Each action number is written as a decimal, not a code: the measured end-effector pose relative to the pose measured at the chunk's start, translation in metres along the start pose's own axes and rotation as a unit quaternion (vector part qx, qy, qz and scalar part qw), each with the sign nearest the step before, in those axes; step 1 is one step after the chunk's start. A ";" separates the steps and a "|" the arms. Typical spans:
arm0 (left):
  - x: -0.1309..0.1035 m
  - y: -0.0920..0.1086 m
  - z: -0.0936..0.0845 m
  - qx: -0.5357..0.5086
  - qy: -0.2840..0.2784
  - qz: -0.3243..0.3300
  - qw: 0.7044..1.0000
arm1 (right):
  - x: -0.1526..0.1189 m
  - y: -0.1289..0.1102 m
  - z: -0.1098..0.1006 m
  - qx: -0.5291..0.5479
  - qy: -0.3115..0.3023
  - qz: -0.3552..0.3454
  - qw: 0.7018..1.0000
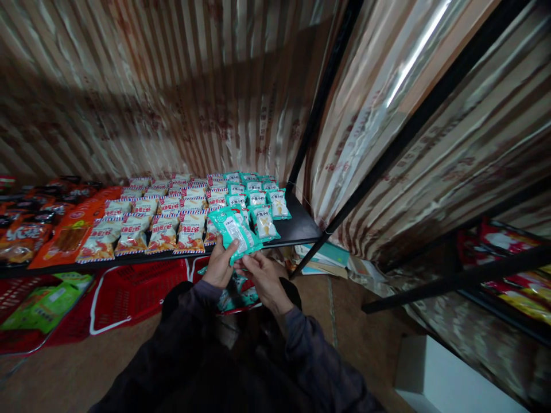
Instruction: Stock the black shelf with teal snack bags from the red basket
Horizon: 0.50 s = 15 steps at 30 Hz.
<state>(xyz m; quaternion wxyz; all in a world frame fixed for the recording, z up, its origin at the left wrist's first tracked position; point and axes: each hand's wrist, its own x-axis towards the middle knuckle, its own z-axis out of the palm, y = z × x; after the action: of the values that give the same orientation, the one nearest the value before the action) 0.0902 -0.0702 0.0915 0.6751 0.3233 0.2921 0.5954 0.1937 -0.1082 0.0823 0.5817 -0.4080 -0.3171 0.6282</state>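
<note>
Just in front of the shelf edge, a teal snack bag is held up with its back side towards me. My left hand grips its left lower side, thumb on top. The fingers of my right hand pinch its lower right corner. Behind it on the black shelf, rows of teal snack bags stand at the right end. To their left sit rows of white and orange snack bags. Beneath my hands, more teal bags lie in a red container, partly hidden by my arms.
Red baskets stand on the floor under the shelf; one holds a green bag. Orange packs fill the shelf's left. Black metal posts rise at the right. A white box lies at lower right, and papers rest beneath the shelf end.
</note>
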 end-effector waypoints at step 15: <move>0.016 0.017 0.016 -0.041 -0.014 -0.076 0.996 | 0.012 -0.010 0.010 0.057 0.038 -0.106 0.992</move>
<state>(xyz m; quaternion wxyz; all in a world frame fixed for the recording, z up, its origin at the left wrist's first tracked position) 0.0939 -0.0539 0.1142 0.7349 0.2811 0.2815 0.5492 0.1895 -0.0941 0.0940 0.6790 -0.3616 -0.3000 0.5641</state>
